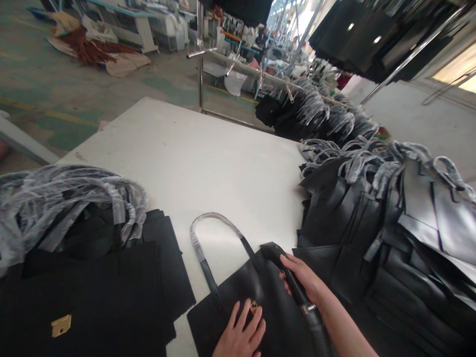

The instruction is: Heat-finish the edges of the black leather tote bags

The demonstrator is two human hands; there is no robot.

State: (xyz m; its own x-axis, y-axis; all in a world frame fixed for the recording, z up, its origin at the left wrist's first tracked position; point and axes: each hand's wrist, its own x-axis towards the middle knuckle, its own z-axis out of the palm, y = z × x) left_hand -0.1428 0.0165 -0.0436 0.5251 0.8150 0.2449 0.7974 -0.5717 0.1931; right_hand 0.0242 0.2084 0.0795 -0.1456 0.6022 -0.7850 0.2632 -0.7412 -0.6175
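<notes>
A black handbag panel [234, 280] lies at the front of the white table [223, 158], its looped strap [196, 240] wrapped in clear plastic and pointing away from me. My left hand [241, 333] rests flat on the panel with fingers stretched out, beside a small gold clasp [254, 307]. My right hand [303, 277] is wrapped round a black nozzle handle [294, 287] joined by a metal clamp to a thick black hose [318, 329]. The nozzle's tip is at the panel's upper right edge; whether it touches cannot be made out.
At the left is a stack of black panels [104, 297] with plastic-wrapped straps. A larger heap of black bag pieces [353, 223] covers the table's right side. Metal racks [201, 79] with hanging bag parts stand beyond the far edge. Brown material [89, 49] lies on the floor.
</notes>
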